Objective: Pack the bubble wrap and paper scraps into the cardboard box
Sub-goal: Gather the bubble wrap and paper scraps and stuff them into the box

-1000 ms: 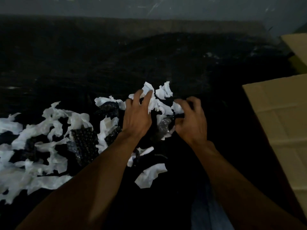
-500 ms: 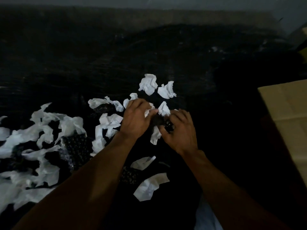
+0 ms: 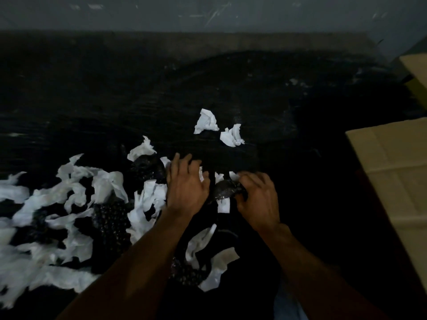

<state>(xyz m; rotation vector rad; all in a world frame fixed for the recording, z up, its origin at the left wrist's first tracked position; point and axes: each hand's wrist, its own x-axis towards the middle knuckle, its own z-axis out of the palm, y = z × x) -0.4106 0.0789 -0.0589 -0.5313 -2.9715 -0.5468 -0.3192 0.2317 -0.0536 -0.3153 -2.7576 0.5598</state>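
Note:
White paper scraps and dark bubble wrap pieces lie strewn over the black table, mostly at the left. My left hand rests palm down on scraps at the middle, fingers spread and curled over white bits. Just right of it, my right hand is closed on a bunch of bubble wrap and paper. Two crumpled paper balls sit apart, farther back. A flap of the cardboard box shows at the right edge.
The black table runs back to a grey wall. More scraps lie between my forearms near the front edge. A second cardboard flap shows at the upper right.
Both hands have pulled scraps toward me and apart slightly; the two crumpled balls stayed behind. The view shifted, so the box flap shows more again at the right.

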